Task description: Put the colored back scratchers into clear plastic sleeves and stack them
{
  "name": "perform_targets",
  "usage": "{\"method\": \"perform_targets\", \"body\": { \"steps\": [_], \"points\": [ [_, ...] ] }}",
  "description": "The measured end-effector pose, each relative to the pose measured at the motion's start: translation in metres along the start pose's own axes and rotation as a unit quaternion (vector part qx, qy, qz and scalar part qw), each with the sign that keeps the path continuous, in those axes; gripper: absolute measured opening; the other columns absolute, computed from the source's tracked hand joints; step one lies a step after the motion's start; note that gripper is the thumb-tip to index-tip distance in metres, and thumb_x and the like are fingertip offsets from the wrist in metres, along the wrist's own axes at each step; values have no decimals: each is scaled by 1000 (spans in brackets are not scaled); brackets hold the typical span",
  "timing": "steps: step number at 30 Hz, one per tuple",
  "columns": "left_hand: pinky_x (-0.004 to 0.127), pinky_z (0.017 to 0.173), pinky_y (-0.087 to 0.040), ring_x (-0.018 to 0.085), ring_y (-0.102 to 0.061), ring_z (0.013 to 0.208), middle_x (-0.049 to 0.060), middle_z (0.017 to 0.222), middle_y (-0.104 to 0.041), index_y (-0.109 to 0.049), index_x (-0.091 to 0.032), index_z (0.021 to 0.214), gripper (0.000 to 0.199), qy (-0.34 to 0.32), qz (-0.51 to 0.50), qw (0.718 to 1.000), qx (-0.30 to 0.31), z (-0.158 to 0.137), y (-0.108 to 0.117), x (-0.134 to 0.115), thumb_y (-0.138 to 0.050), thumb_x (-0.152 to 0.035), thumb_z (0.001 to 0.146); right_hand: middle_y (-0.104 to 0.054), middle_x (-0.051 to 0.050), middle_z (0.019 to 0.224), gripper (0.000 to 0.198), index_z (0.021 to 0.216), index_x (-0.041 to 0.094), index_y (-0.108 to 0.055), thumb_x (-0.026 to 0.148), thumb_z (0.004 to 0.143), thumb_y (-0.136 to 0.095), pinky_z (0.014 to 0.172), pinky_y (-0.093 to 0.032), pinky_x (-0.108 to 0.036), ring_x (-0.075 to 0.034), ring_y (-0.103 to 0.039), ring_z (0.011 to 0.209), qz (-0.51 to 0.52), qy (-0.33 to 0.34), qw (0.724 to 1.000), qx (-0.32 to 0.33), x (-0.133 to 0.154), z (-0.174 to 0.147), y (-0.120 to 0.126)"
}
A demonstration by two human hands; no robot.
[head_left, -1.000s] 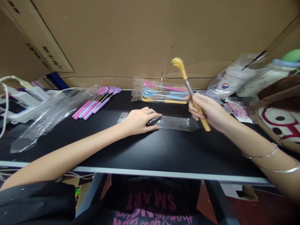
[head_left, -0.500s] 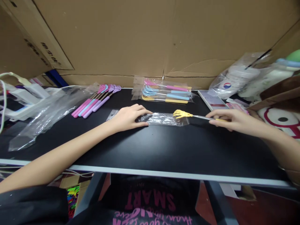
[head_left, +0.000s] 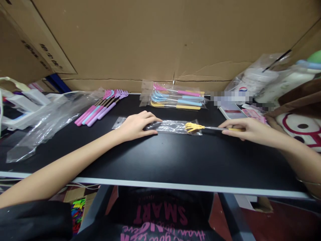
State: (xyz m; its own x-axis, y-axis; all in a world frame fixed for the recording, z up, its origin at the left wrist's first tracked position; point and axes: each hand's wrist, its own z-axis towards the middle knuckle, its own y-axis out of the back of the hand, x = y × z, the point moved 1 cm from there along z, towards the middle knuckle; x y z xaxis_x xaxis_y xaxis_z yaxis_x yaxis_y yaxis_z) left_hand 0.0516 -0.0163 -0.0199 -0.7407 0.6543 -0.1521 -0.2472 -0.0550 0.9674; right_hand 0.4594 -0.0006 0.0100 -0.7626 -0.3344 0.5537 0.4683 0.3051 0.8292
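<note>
My left hand [head_left: 136, 126] lies on a clear plastic bag [head_left: 173, 127] flat on the black table, thumb and fingers apart, pressing it down. In my right hand [head_left: 240, 129] is a yellow back scratcher [head_left: 195, 127] with a hand-shaped head and a metal rod, gripped by its handle, which my fingers partly hide. Its head points left and overlaps the bag's right end; whether it is inside the opening or on top, I cannot tell.
Packed back scratchers [head_left: 179, 97] lie at the back centre. Several loose pink, blue and purple back scratchers [head_left: 100, 108] are at left, beside a pile of empty clear bags [head_left: 50, 120]. A bagged cup [head_left: 258, 80], a phone [head_left: 233, 110] and a plush toy [head_left: 301, 127] sit at right.
The back scratcher's head is slightly lower, closer to the bag's right end. My left hand stays on the bag, and the view has shifted slightly.
</note>
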Motion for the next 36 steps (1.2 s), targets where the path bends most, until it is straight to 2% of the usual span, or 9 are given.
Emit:
{"method": "perform_targets", "body": {
  "steps": [10,14,17,20,23,29,33,36],
  "points": [
    [30,83,-47,22,-60,113,4,127,-65,-58,-29,138,45,-5,-5,1000,-12,0,-1,1,-57,-52,99,-49,3,57,54,102,18,-73,68,87,-61,51,-27,-29,-12,-42,48,5,21,1000,2,-4,9,-15],
    [32,85,-47,23,-60,112,5,126,-65,-58,-26,139,48,-8,-12,1000,-16,1,-3,1,-59,-51,98,-59,-1,73,50,103,19,-68,66,85,-65,56,-36,-28,-14,-52,59,22,67,997,-10,-1,14,-19],
    [34,91,-47,24,-59,112,7,125,-65,-58,-22,138,48,-26,-36,999,-20,1,-4,2,-59,-49,99,-59,-2,73,38,99,21,-64,57,89,-63,58,-39,-30,-17,-54,62,-11,109,994,-10,8,19,-22],
    [36,95,-48,24,-59,112,10,125,-65,-58,-20,139,50,-35,-54,998,-26,1,-6,3,-59,-49,99,-60,-4,77,30,99,21,-67,49,90,-61,59,-42,-31,-18,-53,64,-57,168,983,-36,20,26,-25],
    [37,95,-48,25,-59,112,10,125,-64,-59,-19,138,49,-42,-60,997,-30,1,-7,4,-58,-49,99,-61,-6,84,26,101,23,-70,45,91,-60,64,-46,-31,-19,-58,70,-58,204,975,-60,28,32,-31],
    [37,94,-48,25,-58,112,10,124,-64,-60,-19,137,48,-41,-57,997,-29,1,-7,4,-58,-48,99,-64,-7,87,27,108,23,-70,42,91,-60,72,-50,-35,-23,-63,80,-84,210,972,-60,21,35,-37],
    [35,91,-48,24,-60,111,9,125,-65,-60,-22,137,47,-37,-31,998,-30,0,-5,3,-58,-50,99,-69,-10,94,36,109,23,-68,51,88,-64,74,-51,-39,-27,-64,86,-108,187,975,-54,4,28,-25],
    [33,87,-48,23,-60,110,7,125,-66,-60,-24,136,47,-29,-6,999,-33,0,-5,2,-58,-52,99,-70,-10,91,37,100,25,-69,59,87,-63,70,-50,-39,-27,-65,81,-129,162,977,-43,-7,21,-13]
  ]
}}
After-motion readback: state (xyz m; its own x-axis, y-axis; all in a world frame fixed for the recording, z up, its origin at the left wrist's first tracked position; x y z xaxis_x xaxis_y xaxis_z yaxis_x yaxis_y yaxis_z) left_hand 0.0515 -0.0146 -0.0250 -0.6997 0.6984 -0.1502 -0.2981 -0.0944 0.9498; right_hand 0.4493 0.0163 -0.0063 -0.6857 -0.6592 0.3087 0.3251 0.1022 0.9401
